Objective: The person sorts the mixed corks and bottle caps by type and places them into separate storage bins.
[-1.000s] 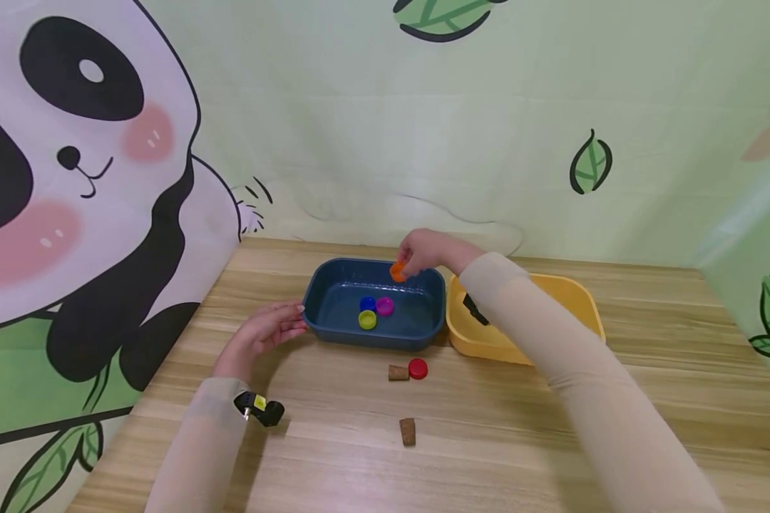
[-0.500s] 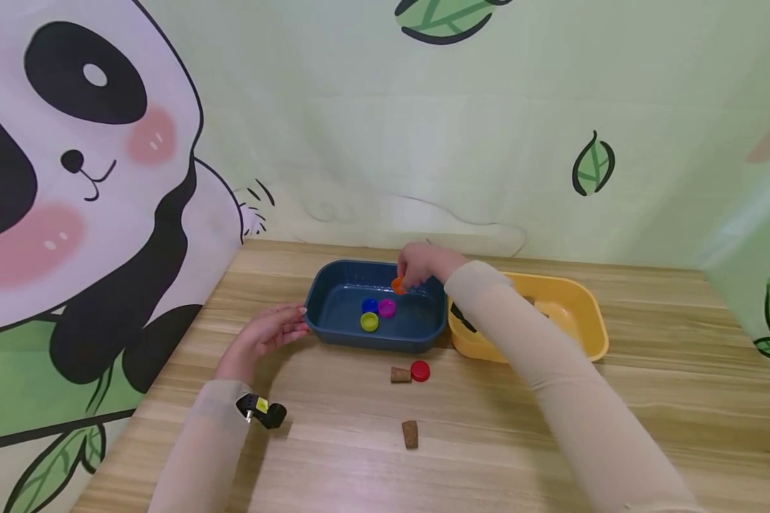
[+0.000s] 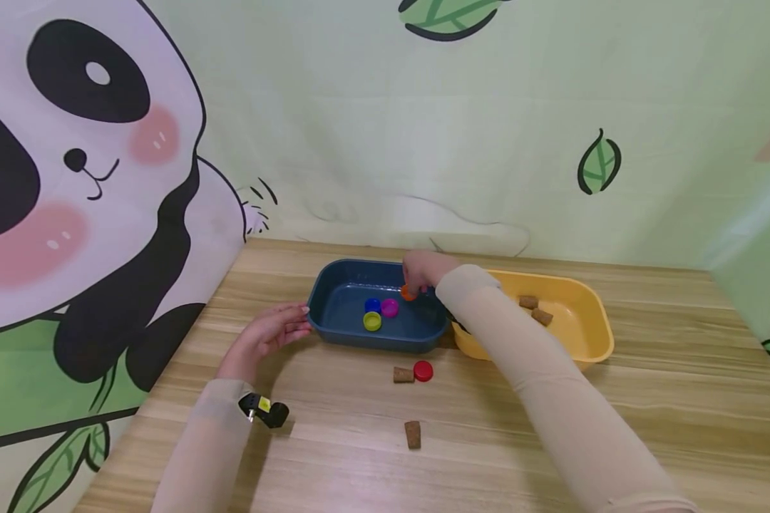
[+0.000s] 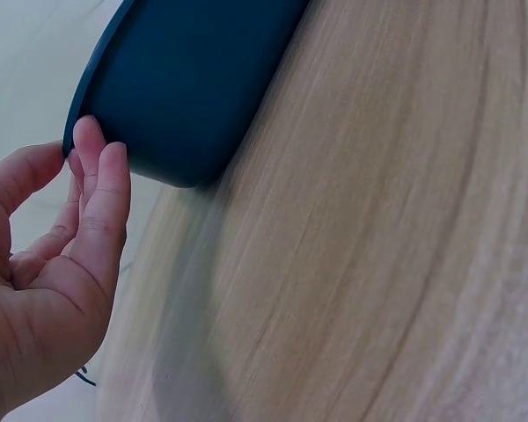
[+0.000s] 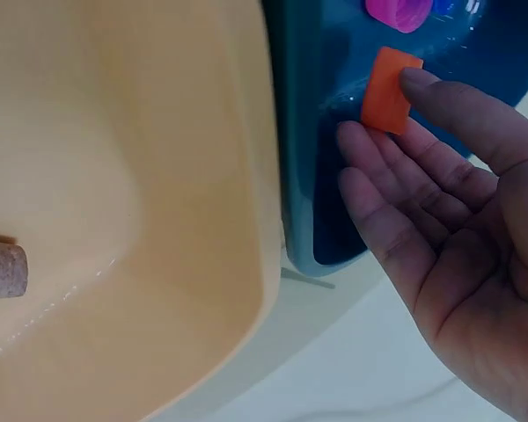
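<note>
Three plastic bottle caps, a blue one [image 3: 372,305], a magenta one [image 3: 389,307] and a yellow-green one [image 3: 371,321], already lie close together on the floor of the dark blue rectangular plastic tub [image 3: 334,299], and two brown corks [image 3: 535,309] lie in the yellow plastic tub [image 3: 593,317] just beside it. By the look of it, your sorting is a little over halfway.

Your right hand [image 3: 423,269] reaches into the blue tub from its right end and pinches a small orange plastic cap [image 5: 389,90] between thumb and fingertips [image 5: 356,141], the other fingers fairly straight. The cap sits low inside the tub, near the right wall and just beside the magenta one; you cannot tell from these views whether it touches the floor yet. It looks like a short, smooth, flat-sided ring, seen edge-on in the right wrist view, bright and undamaged.

Your left hand [image 3: 266,335] rests on the wooden counter [image 3: 648,399] with loosely curved fingers [image 4: 101,189], the tips touching the tub's left corner and gripping nothing.

Left on the counter in front of the tubs: a red plastic cap [image 3: 423,370] touching a cork [image 3: 401,374], and another cork [image 3: 413,434] nearer you, apart from them.
</note>
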The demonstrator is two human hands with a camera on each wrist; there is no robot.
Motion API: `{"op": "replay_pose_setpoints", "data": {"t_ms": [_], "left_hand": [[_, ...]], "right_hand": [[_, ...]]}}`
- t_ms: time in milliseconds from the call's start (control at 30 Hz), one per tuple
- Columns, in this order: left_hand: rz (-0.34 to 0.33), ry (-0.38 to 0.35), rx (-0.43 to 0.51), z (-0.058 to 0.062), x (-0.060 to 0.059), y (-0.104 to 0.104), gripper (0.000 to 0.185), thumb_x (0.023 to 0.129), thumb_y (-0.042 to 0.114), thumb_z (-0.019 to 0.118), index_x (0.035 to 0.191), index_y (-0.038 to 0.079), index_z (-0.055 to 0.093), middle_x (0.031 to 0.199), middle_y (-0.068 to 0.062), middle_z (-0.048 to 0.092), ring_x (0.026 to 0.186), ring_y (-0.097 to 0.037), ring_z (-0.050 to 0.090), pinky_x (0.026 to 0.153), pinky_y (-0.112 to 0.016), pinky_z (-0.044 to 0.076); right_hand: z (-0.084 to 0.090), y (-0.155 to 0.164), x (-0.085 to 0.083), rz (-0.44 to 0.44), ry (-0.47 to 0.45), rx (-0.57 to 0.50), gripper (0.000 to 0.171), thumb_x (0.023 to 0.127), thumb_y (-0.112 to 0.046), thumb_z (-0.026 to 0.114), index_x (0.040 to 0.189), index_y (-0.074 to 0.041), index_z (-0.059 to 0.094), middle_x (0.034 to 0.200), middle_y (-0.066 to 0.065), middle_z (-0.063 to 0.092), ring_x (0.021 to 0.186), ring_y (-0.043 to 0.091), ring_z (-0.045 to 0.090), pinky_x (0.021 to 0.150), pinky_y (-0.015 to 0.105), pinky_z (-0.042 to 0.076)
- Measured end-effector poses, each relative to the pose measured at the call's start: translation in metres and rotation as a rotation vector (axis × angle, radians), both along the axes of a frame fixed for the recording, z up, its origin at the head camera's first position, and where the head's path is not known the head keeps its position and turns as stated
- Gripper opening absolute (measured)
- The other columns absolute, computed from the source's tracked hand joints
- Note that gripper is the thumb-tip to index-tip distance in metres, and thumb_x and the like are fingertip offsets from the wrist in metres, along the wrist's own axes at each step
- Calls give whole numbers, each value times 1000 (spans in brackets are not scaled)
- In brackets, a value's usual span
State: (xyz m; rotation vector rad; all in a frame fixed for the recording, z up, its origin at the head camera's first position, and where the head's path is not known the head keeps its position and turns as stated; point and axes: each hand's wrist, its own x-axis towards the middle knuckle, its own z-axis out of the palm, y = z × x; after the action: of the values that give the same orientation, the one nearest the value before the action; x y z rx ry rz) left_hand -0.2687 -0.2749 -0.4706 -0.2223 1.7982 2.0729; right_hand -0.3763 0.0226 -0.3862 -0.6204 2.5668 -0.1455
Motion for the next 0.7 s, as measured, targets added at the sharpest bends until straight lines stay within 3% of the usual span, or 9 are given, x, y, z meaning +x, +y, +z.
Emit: {"op": "replay_pose_setpoints", "data": {"t_ms": [133,267,533,700], "left_hand": [[4,0,-6,0,0,0,45,108,8,47,147,-12,35,84,7,74,78,-3,72,76,-17,62],[5,4,-2,2,2,0,41,108,9,47,144,-10,39,84,7,74,79,-4,72,77,-17,63],[5,8,-1,-2,0,0,40,107,7,46,142,-11,38,83,7,73,78,-4,72,76,-16,62],[7,6,3,-3,0,0,39,108,7,45,142,-11,37,82,7,73,77,-3,71,75,-15,62]], "right_hand": [[-6,-5,-5,7,-4,66,24,89,-5,70,70,-12,57,64,-2,51,57,13,47,55,22,38],[-9,-10,-5,11,-4,117,31,89,-4,68,64,-13,54,62,-2,49,55,13,45,52,22,34],[-14,-14,-6,7,-16,120,31,89,-5,68,64,-14,53,60,-3,49,53,11,44,51,22,34],[-12,-15,-4,-4,-26,93,17,91,-9,70,76,-12,64,70,0,57,58,12,49,55,22,38]]}}
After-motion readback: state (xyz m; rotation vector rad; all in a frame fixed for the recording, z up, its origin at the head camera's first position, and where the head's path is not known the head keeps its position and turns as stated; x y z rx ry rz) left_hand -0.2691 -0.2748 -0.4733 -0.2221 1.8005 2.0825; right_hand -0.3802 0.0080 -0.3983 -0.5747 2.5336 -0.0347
